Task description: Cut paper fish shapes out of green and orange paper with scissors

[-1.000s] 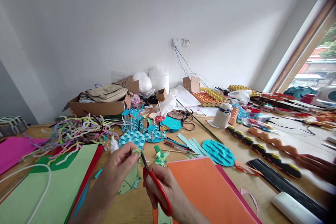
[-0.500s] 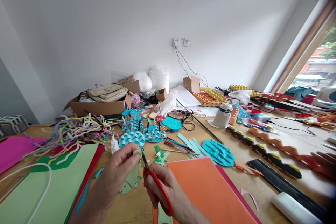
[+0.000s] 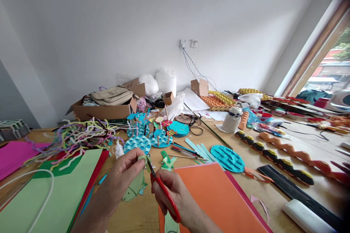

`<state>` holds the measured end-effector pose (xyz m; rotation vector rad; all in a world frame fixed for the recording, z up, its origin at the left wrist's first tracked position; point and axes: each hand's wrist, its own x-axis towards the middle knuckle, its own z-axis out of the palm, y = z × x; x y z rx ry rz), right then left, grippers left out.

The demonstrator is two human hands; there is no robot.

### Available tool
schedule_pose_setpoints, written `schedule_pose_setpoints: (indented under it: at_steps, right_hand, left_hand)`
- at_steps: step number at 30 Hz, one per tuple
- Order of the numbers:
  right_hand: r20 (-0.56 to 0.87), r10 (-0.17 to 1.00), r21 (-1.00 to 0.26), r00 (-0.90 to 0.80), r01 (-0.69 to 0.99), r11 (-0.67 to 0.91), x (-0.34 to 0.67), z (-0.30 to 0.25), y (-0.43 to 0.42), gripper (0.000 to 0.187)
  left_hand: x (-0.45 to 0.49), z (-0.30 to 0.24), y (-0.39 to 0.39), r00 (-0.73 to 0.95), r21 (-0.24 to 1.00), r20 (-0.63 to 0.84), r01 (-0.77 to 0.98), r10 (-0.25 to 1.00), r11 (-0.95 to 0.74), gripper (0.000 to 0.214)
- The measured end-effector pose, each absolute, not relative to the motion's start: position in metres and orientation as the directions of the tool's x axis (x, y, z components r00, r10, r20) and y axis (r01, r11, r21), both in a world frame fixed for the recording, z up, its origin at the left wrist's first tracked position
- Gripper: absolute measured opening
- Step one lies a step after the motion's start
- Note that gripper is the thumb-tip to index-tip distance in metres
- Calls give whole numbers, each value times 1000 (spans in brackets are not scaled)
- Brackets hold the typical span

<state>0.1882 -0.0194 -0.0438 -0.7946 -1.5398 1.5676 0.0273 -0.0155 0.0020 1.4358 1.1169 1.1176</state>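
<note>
Between thumb and fingers, my left hand (image 3: 128,169) pinches a small piece of green paper (image 3: 142,158). My right hand (image 3: 175,193) is closed around the red handles of a pair of scissors (image 3: 166,193), whose dark blades point up and left at the edge of that piece. Below and behind the left fingers lies a green paper fish (image 3: 135,189) with drawn lines, partly hidden by the hand. Another green paper piece with a drawn line (image 3: 171,224) lies under my right wrist, over the orange sheets.
Orange paper sheets (image 3: 216,196) lie to the right, light green sheets (image 3: 62,196) to the left. Behind are a glue bottle (image 3: 119,150), green scraps (image 3: 167,160), pens (image 3: 186,151) and blue corrugated discs (image 3: 227,158). Another person's hand (image 3: 340,167) shows at the far right.
Both hands stay nearly in place, with the scissors' blades still at the small green piece. The other person's hand at the far right has shifted slightly.
</note>
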Motion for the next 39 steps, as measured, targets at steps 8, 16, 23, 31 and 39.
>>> schedule_pose_setpoints:
  at_steps: [8,16,23,31,39]
  right_hand:
    - [37,888,-999,-458,-10,37,191,-37,-20,35]
    - [30,911,-997,-412,-72,1,187,-40,-18,42]
    - [48,942,-985,-332,-174,-11,184,-35,-19,54]
    - [97,957,-972,-272,-233,32,182,-42,-20,54]
    - [76,972,-947,-221,-321,2,175,-50,-18,58]
  left_hand:
    - [19,3,-13,190,979,115,144,975,-144,25]
    - [23,2,-11,204,999,21,-51,979,-10,15]
    - [29,-1,-10,57,968,-14,-250,998,28,29]
    - [50,0,-18,-24,817,-29,-577,999,10,44]
    - [72,-23,-21,-161,829,166,-511,973,-226,63]
